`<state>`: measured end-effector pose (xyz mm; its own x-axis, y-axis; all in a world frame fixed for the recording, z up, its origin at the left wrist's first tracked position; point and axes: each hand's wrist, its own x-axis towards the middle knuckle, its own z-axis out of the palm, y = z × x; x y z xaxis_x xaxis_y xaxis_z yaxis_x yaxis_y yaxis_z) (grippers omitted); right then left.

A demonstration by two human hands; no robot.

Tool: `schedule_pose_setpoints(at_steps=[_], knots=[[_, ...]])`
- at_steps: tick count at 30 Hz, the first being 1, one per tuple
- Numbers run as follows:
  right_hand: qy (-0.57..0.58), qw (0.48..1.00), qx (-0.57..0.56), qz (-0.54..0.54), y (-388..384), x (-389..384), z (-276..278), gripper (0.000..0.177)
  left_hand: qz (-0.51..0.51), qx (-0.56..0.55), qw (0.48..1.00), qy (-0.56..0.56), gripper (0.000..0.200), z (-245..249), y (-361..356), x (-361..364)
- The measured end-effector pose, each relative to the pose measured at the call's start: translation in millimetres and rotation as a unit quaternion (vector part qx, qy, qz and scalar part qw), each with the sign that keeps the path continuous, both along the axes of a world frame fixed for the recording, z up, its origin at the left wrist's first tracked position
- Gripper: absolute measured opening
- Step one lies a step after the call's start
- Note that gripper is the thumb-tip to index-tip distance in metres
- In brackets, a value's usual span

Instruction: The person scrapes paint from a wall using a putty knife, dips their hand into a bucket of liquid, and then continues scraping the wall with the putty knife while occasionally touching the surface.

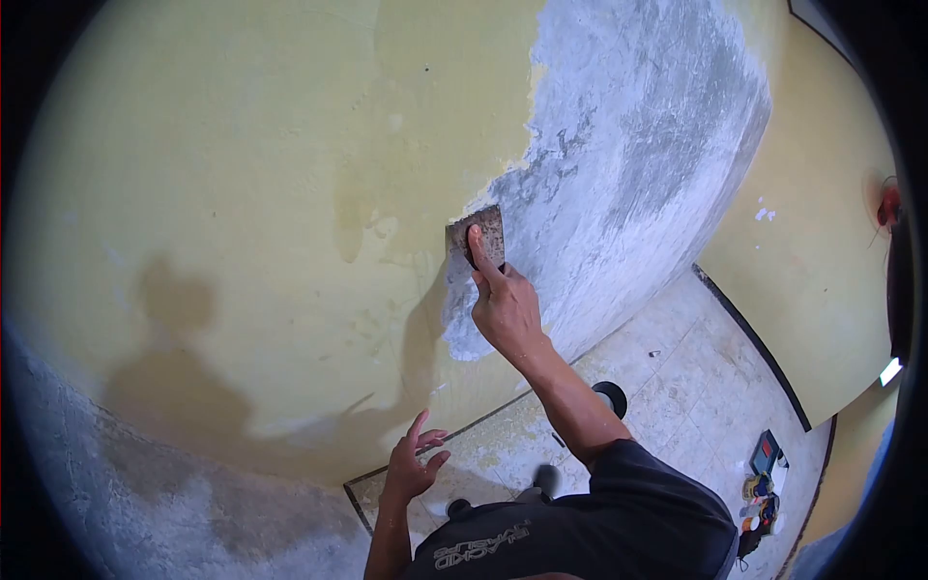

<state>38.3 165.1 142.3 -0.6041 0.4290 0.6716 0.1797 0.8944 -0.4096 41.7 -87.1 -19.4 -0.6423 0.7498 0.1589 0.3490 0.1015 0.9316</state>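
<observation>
My right hand [507, 307] is closed around a scraper, its index finger stretched along the blade. The rusty, flat blade of the scraper [491, 230] lies against the wall at the ragged edge of the yellow paint [290, 145]. To the right of that edge, a broad patch of bare grey-white plaster [648, 145] shows. Low in front of my body, my left hand [416, 464] hangs free with its fingers apart and nothing in them. The scraper's handle is hidden inside my right hand.
Yellow paint flakes lie on the tiled floor [667, 387] along the wall's foot. A dark round object [610, 397] is beside my right forearm. Several small containers [759, 507] and a dark tray [766, 452] stand at the lower right. Another yellow wall [802, 242] rises on the right.
</observation>
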Motion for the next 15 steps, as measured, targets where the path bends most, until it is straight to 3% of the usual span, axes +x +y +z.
schedule_pose_setpoints(at_steps=[7,10,13,15], knots=[[-0.024,1.0,0.011,-0.004,5,3,-5,0.074,-0.008,-0.006,0.998,0.066,0.082,2,-9,2],[-0.011,1.0,0.01,0.004,6,4,-12,0.075,0.006,-0.004,1.0,0.02,0.083,-5,-7,1],[-0.05,0.999,-0.022,0.0,0,5,-17,0.076,0.005,-0.023,0.997,0.078,0.083,-8,-11,-3],[-0.007,1.0,0.012,0.006,1,1,-7,0.075,0.019,0.015,0.999,-0.034,0.083,-4,-13,1]])
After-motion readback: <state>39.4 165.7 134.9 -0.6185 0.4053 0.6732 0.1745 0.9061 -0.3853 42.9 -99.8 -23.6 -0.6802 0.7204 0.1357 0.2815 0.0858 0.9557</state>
